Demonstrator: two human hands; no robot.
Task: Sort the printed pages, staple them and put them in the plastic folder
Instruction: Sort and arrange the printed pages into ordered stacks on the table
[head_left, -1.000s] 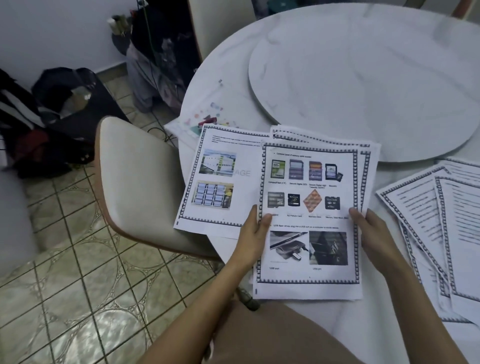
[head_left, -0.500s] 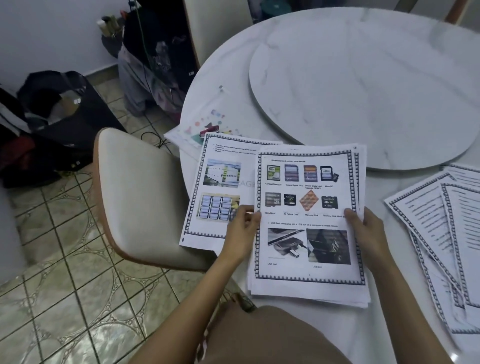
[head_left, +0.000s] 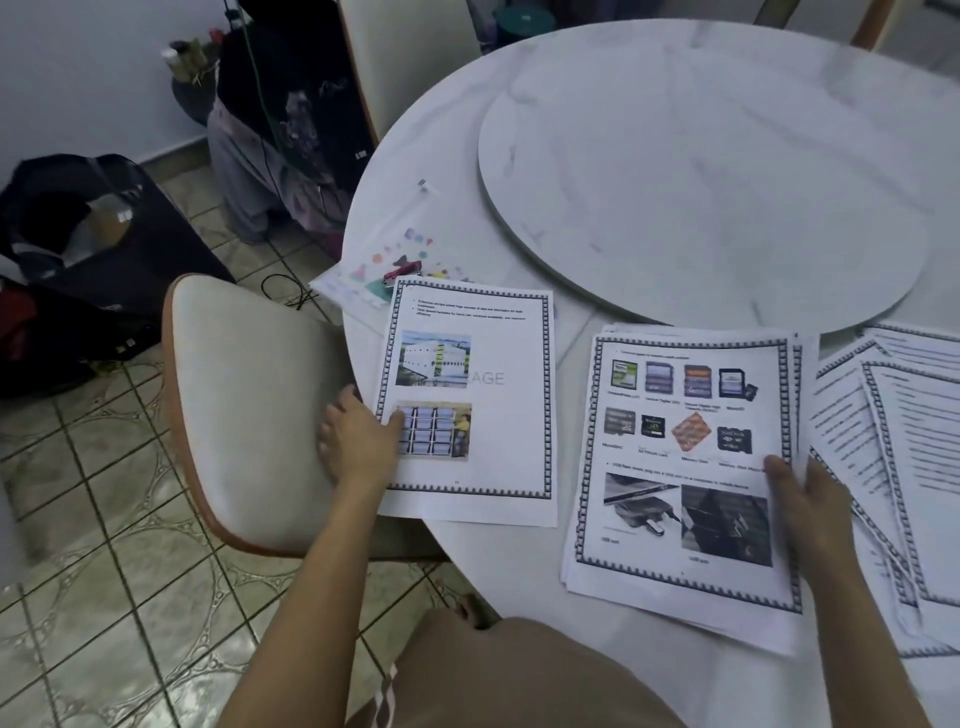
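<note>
Pinching the left edge of a single printed page (head_left: 467, 400) with the left hand (head_left: 358, 441); gripping the right edge of the page stack (head_left: 685, 467) with the right hand (head_left: 810, 493). Laid flat on a round marble bench (head_left: 441, 119) (plastic folder (head_left: 384, 249) just beyond), above tiled floor (head_left: 104, 545).

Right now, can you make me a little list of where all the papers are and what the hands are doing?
left hand: pinches left edge of the single page, thumb on top
right hand: holds right edge of the stack, thumb on top
single page: lies on table, left of stack, not touching it
text pages: fanned out at far right
stapler: on plastic folder, behind single page
</note>
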